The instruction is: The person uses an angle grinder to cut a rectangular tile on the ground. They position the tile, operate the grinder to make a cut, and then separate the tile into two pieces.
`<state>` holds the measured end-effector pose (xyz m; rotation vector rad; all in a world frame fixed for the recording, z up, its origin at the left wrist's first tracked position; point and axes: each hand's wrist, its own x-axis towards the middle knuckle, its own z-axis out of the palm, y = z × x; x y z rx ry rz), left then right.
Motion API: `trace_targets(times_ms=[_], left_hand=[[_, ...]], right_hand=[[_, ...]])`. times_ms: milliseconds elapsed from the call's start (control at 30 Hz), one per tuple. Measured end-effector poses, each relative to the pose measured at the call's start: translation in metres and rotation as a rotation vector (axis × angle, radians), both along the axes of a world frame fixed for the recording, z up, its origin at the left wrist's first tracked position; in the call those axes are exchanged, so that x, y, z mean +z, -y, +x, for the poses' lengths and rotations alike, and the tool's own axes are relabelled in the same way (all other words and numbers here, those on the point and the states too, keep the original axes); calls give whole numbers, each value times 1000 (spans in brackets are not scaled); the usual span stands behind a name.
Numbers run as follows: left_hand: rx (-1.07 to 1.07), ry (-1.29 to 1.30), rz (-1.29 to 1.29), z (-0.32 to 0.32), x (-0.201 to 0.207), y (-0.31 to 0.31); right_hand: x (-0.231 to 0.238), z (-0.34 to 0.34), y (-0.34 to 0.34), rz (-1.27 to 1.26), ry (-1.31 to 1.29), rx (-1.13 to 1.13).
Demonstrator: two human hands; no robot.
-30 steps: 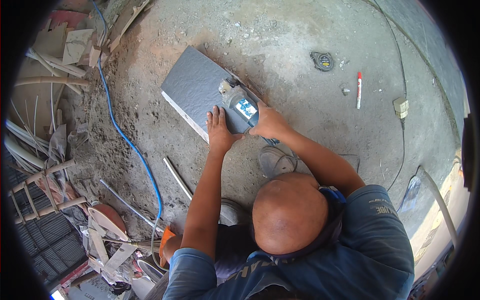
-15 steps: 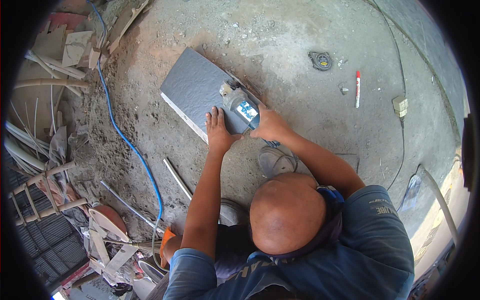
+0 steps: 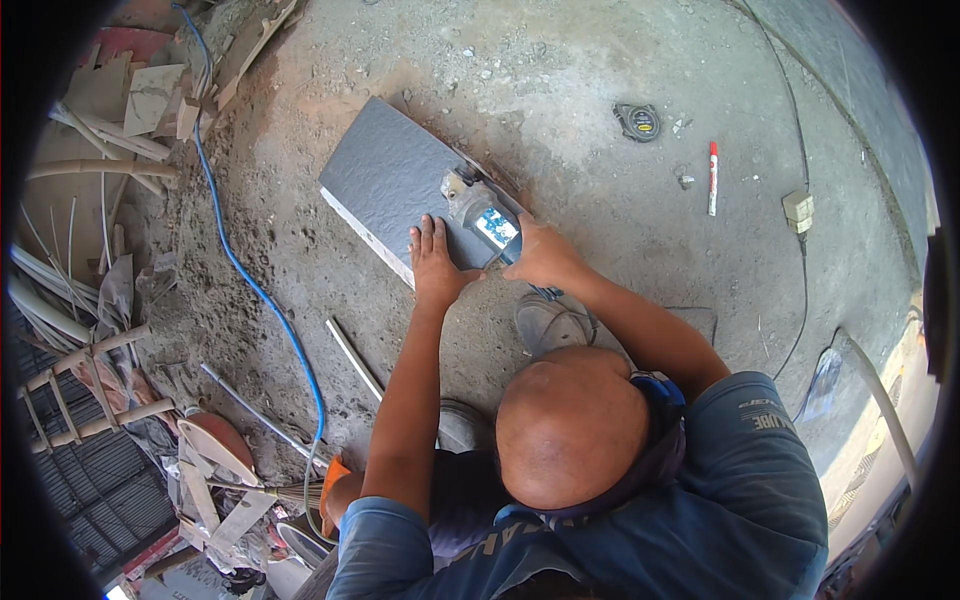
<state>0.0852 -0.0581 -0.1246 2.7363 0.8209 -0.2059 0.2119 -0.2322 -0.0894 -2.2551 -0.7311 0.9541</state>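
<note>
Grey tile (image 3: 385, 175) under left hand (image 3: 435, 268), grinder (image 3: 482, 212) in right (image 3: 545, 250)

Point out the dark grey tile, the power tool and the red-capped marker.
Dark grey tile (image 3: 392, 174): head view, on its bare upper face.
Power tool (image 3: 492, 222): head view, on the label along its body.
Red-capped marker (image 3: 713, 182): head view, on its white barrel.

Looks like a building site: shows dusty concrete floor (image 3: 600, 230), broken tile (image 3: 153, 98), pale pipes (image 3: 45, 300) and rough pole ladder (image 3: 110, 423) cluttering left side, power tool (image 3: 490, 222) on dark slab (image 3: 385, 165).
</note>
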Motion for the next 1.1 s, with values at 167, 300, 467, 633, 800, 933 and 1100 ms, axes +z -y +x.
trace_targets(times_ms=[167, 300, 467, 633, 800, 933, 1100], left_hand=[[-2, 11, 2, -1, -1, -1], [-1, 14, -3, -1, -1, 0], [-4, 14, 6, 0, 1, 1], [5, 3, 7, 0, 0, 0], [3, 0, 5, 1, 1, 2], [5, -3, 5, 0, 2, 1], [5, 6, 1, 0, 1, 1]], right_hand=[[2, 0, 3, 1, -37, 2], [1, 1, 5, -12, -59, 1], [0, -1, 9, 2, -65, -7], [6, 0, 11, -23, -71, 9], [5, -2, 14, -24, -61, -1], [2, -3, 16, -5, -48, -6], [-2, -4, 18, 8, -50, -4]])
